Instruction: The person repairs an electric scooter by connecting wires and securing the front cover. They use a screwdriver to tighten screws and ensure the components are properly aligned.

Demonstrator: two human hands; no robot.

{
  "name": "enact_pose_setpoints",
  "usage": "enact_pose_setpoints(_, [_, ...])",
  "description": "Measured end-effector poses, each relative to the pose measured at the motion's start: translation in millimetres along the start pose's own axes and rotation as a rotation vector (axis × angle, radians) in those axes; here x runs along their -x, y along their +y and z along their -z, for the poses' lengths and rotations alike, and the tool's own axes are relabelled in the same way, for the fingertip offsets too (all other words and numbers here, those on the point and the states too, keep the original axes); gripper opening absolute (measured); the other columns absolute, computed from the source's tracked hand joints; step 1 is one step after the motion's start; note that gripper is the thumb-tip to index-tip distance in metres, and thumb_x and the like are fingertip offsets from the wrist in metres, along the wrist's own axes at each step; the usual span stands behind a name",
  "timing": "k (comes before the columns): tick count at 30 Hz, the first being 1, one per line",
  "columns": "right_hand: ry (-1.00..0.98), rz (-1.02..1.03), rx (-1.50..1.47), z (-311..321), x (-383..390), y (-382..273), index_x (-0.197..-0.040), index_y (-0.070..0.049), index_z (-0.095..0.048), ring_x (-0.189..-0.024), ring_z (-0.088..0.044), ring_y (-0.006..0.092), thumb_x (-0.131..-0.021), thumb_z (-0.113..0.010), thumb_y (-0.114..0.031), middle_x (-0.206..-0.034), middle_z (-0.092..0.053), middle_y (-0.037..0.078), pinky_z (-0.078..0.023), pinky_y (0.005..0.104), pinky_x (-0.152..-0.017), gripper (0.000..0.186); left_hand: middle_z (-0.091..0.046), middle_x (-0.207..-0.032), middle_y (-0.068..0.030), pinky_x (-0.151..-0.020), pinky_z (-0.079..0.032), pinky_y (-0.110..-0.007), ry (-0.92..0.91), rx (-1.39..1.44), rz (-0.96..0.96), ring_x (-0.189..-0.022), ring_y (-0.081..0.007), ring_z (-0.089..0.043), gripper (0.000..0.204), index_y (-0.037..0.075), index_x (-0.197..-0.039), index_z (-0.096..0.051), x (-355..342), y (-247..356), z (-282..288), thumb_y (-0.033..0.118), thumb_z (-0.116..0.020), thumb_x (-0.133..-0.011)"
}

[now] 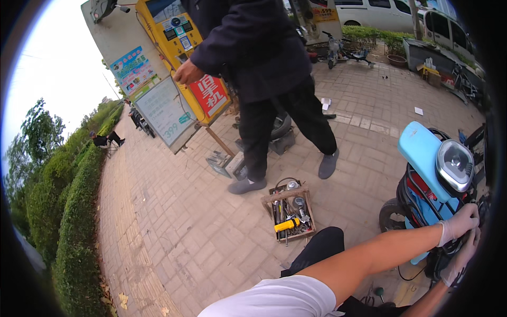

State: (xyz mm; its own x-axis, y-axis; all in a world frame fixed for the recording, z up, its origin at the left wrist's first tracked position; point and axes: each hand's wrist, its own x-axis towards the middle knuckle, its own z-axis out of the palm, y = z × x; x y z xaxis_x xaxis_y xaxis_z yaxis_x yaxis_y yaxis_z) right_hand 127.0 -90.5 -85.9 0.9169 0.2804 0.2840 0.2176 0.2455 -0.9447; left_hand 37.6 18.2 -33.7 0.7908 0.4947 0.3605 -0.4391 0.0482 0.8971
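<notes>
A light blue electric scooter (pixel 420 145), its front panel hanging off with a square headlight (pixel 455 165), stands at the right. Black cables (pixel 414 195) show below the panel. My left hand (pixel 458 226), in a thin pale glove, reaches to the dark parts beneath the headlight, its fingers bent together. Just below it, my right hand (pixel 458 268), also gloved, is turned up against the same dark area with closed fingers. What the two hands grip is lost at the dark rim of the view.
A wooden toolbox (pixel 288 211) with a yellow-handled tool sits on the paving. Beyond it stands a person in dark clothes (pixel 264 63), beside a yellow machine (pixel 174 31). Pliers (pixel 368 296) and a green-handled screwdriver (pixel 379 292) lie near my knee. A hedge (pixel 79 238) runs along the left.
</notes>
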Motion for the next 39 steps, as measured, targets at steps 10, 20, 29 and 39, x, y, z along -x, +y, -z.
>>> enact_pose_setpoints(10, [0.001,-0.043,-0.255,-34,59,-68,-0.097,0.000,-0.068,-0.067,-0.055,0.0066,-0.095,-0.069,-0.011,-0.084,-0.068,0.002,-0.042,0.0206,-0.061,0.011,-0.063,-0.084,-0.0020,-0.062,-0.047,-0.022,-0.080,0.277,0.138,-0.068,-0.0076,-0.055,0.016,-0.001,-0.107,-0.065,10,33,18,0.013,-0.061,-0.103])
enact_pose_setpoints(20, [0.077,-0.182,-0.376,-38,67,-82,-0.104,0.000,-0.068,-0.073,-0.059,0.0085,-0.092,-0.071,-0.015,-0.087,-0.069,0.003,-0.047,0.0230,-0.069,0.019,-0.063,-0.079,-0.0005,-0.061,-0.042,-0.024,0.064,-0.647,0.204,-0.066,-0.0084,-0.053,0.028,-0.002,-0.098,-0.071,-10,69,19,0.025,-0.066,-0.092])
enact_pose_setpoints(29, [-0.002,-0.274,-0.378,-29,68,-98,-0.100,-0.002,-0.069,-0.071,-0.058,0.0067,-0.093,-0.069,-0.018,-0.086,-0.069,0.001,-0.045,0.0211,-0.065,0.018,-0.064,-0.077,-0.0028,-0.062,-0.045,-0.025,-0.229,-0.441,0.440,-0.066,-0.0112,-0.058,0.012,0.003,-0.088,-0.066,-29,80,8,0.013,-0.072,-0.085])
enact_pose_setpoints(39, [-0.010,-0.329,-0.452,-24,78,-96,-0.100,-0.002,-0.068,-0.067,-0.058,0.0070,-0.092,-0.070,-0.015,-0.085,-0.069,0.002,-0.045,0.0202,-0.062,0.016,-0.068,-0.081,-0.0078,-0.066,-0.052,-0.029,-0.145,-0.250,0.524,-0.069,-0.0165,-0.065,0.012,0.000,-0.092,-0.067,-18,74,-1,0.008,-0.071,-0.085])
